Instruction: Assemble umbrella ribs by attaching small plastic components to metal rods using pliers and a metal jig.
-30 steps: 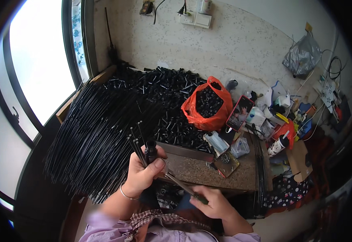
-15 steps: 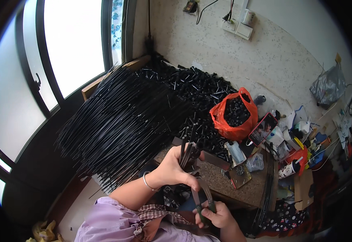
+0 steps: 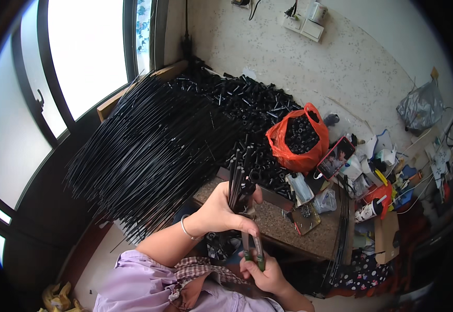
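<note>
The pale speckled floor (image 3: 351,78) bears most of the stock. A wide fan of long thin black rods (image 3: 148,151) spreads along the window side, resting partly on a wooden board (image 3: 133,93). Beyond them lies a heap of short black tubes (image 3: 247,104). An orange bag (image 3: 299,138) of similar pieces sits beside it. A low stone-topped bench (image 3: 283,226) stands in front, carrying a small tray of parts (image 3: 304,216). Bottles and clutter (image 3: 382,177) crowd the right.
</note>
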The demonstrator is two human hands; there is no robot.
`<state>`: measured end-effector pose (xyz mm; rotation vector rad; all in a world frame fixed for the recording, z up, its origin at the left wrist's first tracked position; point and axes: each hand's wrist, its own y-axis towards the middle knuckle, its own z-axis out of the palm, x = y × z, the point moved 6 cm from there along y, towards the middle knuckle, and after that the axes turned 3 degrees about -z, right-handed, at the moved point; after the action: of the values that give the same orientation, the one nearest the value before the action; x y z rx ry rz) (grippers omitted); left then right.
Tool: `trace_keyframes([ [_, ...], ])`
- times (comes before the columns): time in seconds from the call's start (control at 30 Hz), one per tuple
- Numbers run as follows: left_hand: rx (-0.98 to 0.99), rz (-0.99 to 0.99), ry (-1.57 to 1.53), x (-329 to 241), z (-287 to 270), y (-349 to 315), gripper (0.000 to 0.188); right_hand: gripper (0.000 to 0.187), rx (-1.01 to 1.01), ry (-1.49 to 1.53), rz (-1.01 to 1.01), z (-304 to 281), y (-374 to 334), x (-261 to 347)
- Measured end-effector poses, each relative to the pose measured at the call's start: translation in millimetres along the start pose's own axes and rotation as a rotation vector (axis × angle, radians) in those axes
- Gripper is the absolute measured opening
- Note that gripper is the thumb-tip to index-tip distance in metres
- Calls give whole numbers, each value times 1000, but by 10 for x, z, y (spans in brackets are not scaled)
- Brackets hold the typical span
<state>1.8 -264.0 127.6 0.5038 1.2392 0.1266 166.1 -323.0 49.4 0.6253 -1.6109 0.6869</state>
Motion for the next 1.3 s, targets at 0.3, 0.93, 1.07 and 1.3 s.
trace_keyframes([
  [0.3, -109, 20, 250, -51, -17, -34, 39, 51, 315, 533, 30, -34, 49, 101],
  [0.93, -105, -111, 202, 749, 1, 126, 61, 17, -893, -648, -10, -1728, 228, -701],
  [1.07, -68, -192, 127, 909, -16, 94, 64, 28, -947, -1026, -15, -2417, 138, -998],
  [1.3, -89, -224, 139, 955, -51, 163, 58, 31, -745, -1376, -217, -2340, 264, -1052],
])
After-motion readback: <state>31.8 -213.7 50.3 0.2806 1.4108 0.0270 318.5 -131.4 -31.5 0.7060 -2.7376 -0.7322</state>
